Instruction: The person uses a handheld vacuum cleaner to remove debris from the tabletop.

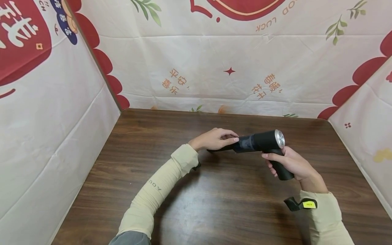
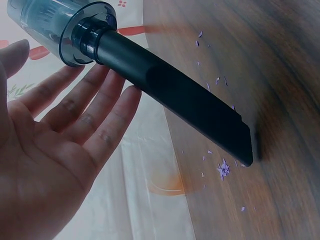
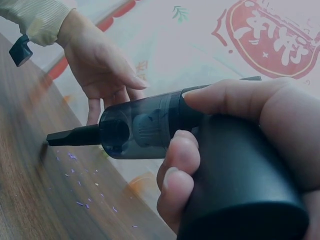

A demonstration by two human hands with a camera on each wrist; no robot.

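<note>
A black handheld vacuum cleaner [image 1: 263, 141] with a clear dust cup [image 3: 142, 127] and a flat crevice nozzle [image 2: 175, 92] points left, low over the table. My right hand [image 1: 294, 163] grips its handle, thumb and fingers wrapped round it. My left hand [image 1: 215, 139] is at the nozzle end; in the left wrist view its fingers [image 2: 102, 122] are extended, with fingertips along the nozzle's base beside the dust cup. Small purple scraps [image 2: 223, 169] lie on the wood near the nozzle tip, which is close over the surface.
The dark brown wooden table [image 1: 214, 204] meets a printed white cloth backdrop [image 1: 214, 54] along its back edge. More cloth walls [image 1: 55, 119] stand at the left and right sides. A black strap with a yellow label [image 1: 309, 204] is on the right wrist.
</note>
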